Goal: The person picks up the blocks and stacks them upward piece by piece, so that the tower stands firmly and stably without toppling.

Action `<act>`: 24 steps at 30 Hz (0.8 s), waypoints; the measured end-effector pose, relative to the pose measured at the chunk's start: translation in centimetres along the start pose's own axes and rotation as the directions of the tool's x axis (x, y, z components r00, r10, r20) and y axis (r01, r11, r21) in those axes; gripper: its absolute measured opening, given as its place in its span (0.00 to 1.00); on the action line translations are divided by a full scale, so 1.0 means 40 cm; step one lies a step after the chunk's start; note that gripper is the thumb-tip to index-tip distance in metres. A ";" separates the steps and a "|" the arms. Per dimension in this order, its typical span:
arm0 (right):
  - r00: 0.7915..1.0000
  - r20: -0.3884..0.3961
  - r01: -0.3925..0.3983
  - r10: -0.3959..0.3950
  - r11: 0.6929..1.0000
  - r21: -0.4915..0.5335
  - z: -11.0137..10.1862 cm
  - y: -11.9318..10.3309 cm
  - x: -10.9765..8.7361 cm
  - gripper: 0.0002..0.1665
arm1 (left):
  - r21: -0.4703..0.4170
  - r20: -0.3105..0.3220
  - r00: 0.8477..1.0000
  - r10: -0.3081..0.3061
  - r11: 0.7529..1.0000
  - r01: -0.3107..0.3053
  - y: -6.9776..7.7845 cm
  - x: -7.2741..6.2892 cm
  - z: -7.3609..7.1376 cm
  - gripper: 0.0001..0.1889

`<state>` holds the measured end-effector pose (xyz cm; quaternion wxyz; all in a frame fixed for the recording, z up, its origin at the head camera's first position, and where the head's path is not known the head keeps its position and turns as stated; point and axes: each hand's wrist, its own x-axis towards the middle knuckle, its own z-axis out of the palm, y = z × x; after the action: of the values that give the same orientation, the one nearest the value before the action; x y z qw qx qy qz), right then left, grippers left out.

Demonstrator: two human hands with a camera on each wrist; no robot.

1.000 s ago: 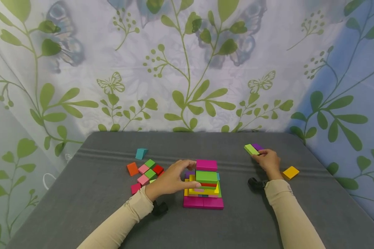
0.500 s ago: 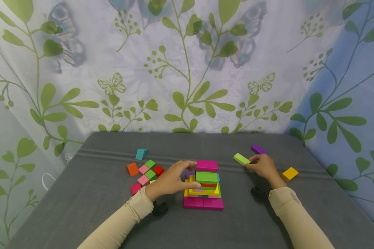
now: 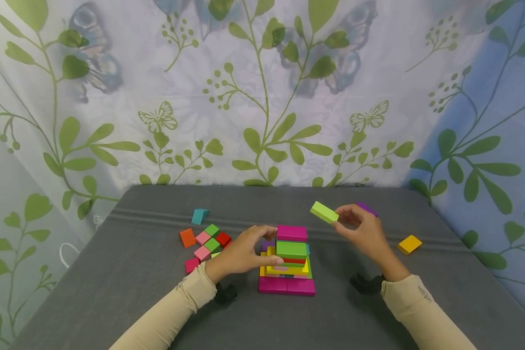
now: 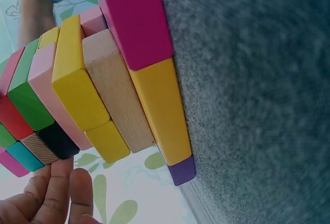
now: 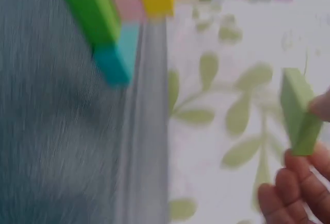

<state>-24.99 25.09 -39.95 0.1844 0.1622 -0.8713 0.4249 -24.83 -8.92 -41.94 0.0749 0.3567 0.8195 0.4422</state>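
My right hand (image 3: 362, 232) pinches a lime-green wooden block (image 3: 324, 212) by its right end, above the table and right of the tower. The right wrist view shows this block (image 5: 300, 113) between thumb and fingers, slightly blurred. My left hand (image 3: 242, 252) stands at the left side of a tower of coloured blocks (image 3: 291, 249), thumb toward the front and fingers toward the back. In the left wrist view its fingertips (image 4: 63, 170) are at the tower's back face, by a black block (image 4: 58, 140); the thumb's contact is hidden there. A magenta block (image 3: 291, 232) tops the tower at the back.
On the grey table (image 3: 157, 311), several loose blocks (image 3: 207, 243) lie left of the tower, with a teal block (image 3: 199, 216) behind them. A purple block (image 3: 367, 209) lies partly behind my right hand, and a yellow block (image 3: 409, 244) lies farther right. Patterned cloth (image 3: 262, 97) hangs behind.
My right hand has drawn the lime-green block leftward, away from the purple block, and raised it off the table. The left hand has stayed at the tower.
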 end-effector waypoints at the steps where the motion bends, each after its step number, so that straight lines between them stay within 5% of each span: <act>1: 0.998 -0.021 0.066 -0.065 0.997 0.035 0.006 -0.019 -0.004 0.16 | 0.001 0.000 1.000 0.004 1.000 -0.004 0.000 0.000 0.000 0.36; 4: 0.964 -0.072 0.264 -0.258 0.958 0.112 0.021 -0.061 -0.015 0.21 | -0.008 0.000 1.000 0.004 1.000 -0.004 0.003 0.001 -0.001 0.36; 8: 0.885 -0.086 0.465 -0.457 0.877 0.122 0.033 -0.093 -0.030 0.27 | -0.004 -0.003 1.000 0.005 1.000 -0.005 0.006 0.003 0.000 0.37; 10: 0.845 -0.071 0.535 -0.531 0.838 0.101 0.037 -0.100 -0.037 0.23 | 0.007 -0.005 1.000 0.007 1.000 -0.007 0.007 0.004 0.001 0.37; 13: 0.810 -0.023 0.586 -0.586 0.808 0.066 0.043 -0.107 -0.050 0.14 | 0.015 -0.008 1.000 0.006 1.000 -0.006 0.010 0.005 0.002 0.36; 19: 0.777 0.038 0.626 -0.628 0.778 0.056 0.066 -0.101 -0.068 0.16 | 0.024 -0.015 1.000 0.019 1.000 -0.018 0.008 0.005 0.002 0.36; 24: 0.779 0.057 0.624 -0.625 0.781 0.028 0.082 -0.097 -0.073 0.16 | 0.020 -0.024 0.999 0.032 0.999 -0.031 0.005 0.003 0.003 0.35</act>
<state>-21.31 20.55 -40.51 0.2868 0.4555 -0.7721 0.3378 -24.77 -8.69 -41.81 0.0545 0.3649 0.8188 0.4397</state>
